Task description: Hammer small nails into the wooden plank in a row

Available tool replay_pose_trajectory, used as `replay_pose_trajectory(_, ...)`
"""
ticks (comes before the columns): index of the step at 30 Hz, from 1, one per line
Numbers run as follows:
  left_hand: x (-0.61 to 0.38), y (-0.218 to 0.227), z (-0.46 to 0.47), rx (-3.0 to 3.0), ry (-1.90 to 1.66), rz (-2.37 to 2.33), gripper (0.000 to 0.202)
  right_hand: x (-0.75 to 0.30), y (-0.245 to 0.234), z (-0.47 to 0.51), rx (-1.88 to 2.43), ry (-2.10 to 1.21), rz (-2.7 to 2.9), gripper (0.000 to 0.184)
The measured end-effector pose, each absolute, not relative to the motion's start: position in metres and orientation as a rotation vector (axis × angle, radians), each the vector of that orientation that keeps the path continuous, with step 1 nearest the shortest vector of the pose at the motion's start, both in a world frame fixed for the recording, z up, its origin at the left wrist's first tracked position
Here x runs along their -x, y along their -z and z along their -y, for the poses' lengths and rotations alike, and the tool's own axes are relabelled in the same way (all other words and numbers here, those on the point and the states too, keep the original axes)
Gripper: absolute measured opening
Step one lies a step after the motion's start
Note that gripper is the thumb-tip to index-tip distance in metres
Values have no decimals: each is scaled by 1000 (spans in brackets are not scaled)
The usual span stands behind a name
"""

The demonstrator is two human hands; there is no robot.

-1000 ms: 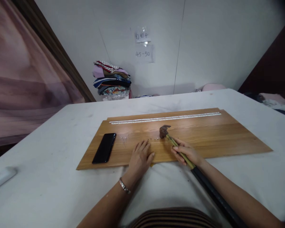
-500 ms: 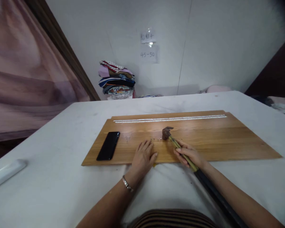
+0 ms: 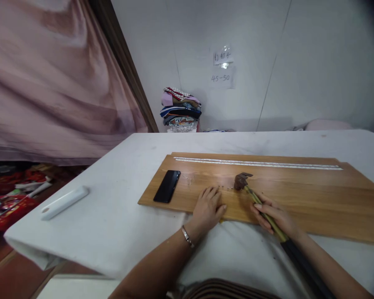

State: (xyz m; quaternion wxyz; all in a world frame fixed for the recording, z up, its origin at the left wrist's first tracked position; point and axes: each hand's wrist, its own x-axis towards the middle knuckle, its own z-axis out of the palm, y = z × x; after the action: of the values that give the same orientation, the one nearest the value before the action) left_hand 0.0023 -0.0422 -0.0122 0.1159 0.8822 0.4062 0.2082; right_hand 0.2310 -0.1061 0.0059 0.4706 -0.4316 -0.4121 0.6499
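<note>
My right hand [image 3: 276, 216] is wrapped round the shaft of a claw hammer [image 3: 241, 181], whose rusty head is low over the wooden board [image 3: 314, 195]. Whether the head touches the board I cannot tell. My left hand [image 3: 208, 205] lies flat on the board near its front edge, fingers stretched out and holding nothing. A short row of small nails [image 3: 227, 188] stands in the wood between the left fingertips and the hammer head. Loose nails [image 3: 189, 179] lie further left, beside a black phone [image 3: 167, 186].
Two white measuring strips [image 3: 255, 162] run along the board's far side. On the white table [image 3: 112, 182] a white cylindrical object [image 3: 65, 202] lies at the left. Folded clothes [image 3: 181, 109] are stacked behind the table, and a pink curtain [image 3: 50, 83] hangs at left.
My view has swung left, so the board and hands appear further right and more of the table's left side shows. Both hands keep about the same place on the board, the hammer still held.
</note>
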Motion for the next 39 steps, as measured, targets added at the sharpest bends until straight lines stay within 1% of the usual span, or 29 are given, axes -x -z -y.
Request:
replay_pose_trajectory(2,-1,14,41,-2544,-665,-1159,32,-231,-5,106,1061,-1587,1029,65)
replay_pose_trajectory(5,7,13,30,-2392,-840,-1180,28,-231,-7,105,1076,-1577,1031,64)
replay_pose_trajectory(7,18,5,17,-2290,-933,-1286,25,-231,-9,105,1068,-1577,1015,64)
replay_pose_trajectory(9,32,-8,0,-2259,-922,-1467,20,-231,-10,106,1055,-1588,1009,62)
replay_pose_trajectory(11,44,-23,-17,-2273,-744,-1691,19,-231,-11,106,1039,-1591,1005,61)
replay_pose_trajectory(13,52,-33,-30,-2275,-491,-1874,23,-231,-12,106,1025,-1581,998,62)
replay_pose_trajectory(16,53,-37,-43,-2261,-333,-1949,23,-232,-13,106,1012,-1557,982,66)
replay_pose_trajectory(19,47,-34,-53,-2260,-223,-1970,23,-232,-15,106,996,-1555,1006,63)
replay_pose_trajectory(22,40,-33,-63,-2270,-97,-1977,23,-233,-15,105,972,-1549,1016,59)
replay_pose_trajectory(25,34,-37,-73,-2308,37,-1950,20,-233,-14,105,951,-1543,970,61)
replay_pose_trajectory(29,27,-43,-79,-2392,189,-1881,24,-233,-13,103,916,-1557,944,57)
replay_pose_trajectory(32,23,-47,-80,-2457,253,-1811,25,-232,-14,102,909,-1564,936,57)
replay_pose_trajectory(36,22,-49,-76,-2511,305,-1718,22,-230,-15,101,899,-1572,950,55)
replay_pose_trajectory(39,21,-50,-71,-2540,321,-1652,21,-229,-13,100,908,-1574,957,47)
